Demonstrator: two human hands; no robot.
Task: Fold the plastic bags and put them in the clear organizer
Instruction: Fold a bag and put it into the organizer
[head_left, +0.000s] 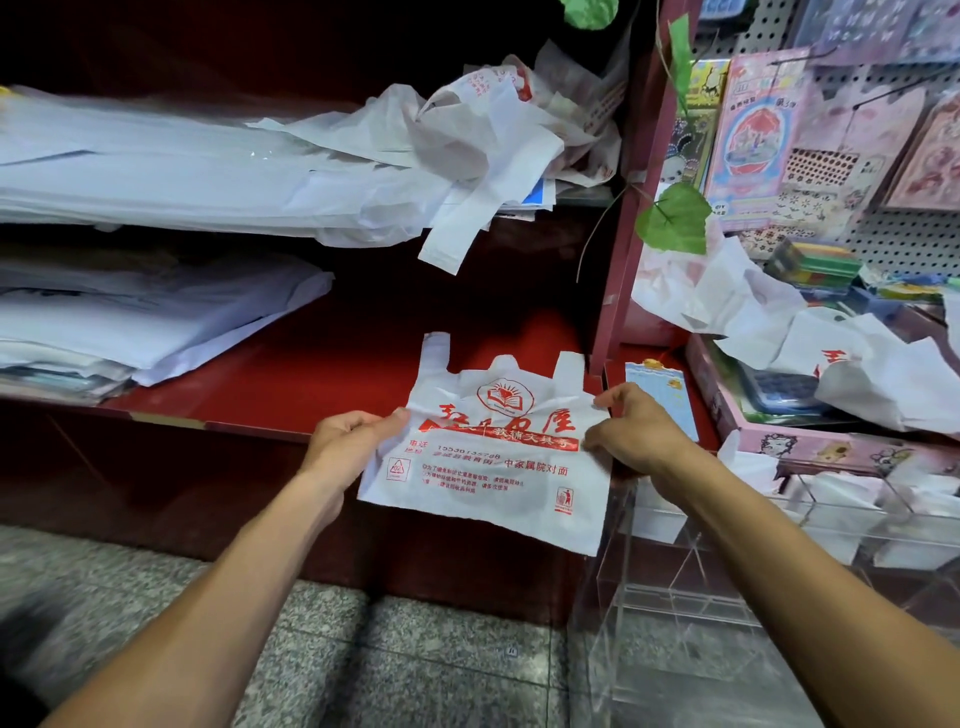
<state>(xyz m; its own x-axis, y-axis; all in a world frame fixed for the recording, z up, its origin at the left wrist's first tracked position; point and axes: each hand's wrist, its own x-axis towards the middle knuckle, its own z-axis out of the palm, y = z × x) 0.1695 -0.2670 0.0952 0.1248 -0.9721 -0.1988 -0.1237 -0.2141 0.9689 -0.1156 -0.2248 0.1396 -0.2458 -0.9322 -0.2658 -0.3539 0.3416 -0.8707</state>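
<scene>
Hands, left (349, 440) and right (636, 428), grip a printed bag (493, 457) flat before red shelves (311, 374), clear organizer (727, 545) just right.

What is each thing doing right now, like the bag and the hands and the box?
Bag: unfolded, spread flat, held by both side edges.
Left hand: pinches the bag's left edge.
Right hand: pinches the bag's right edge.
Organizer: standing at lower right, folded bags in its upper compartments.
Bag pile: loose and crumpled on the upper shelf.
</scene>
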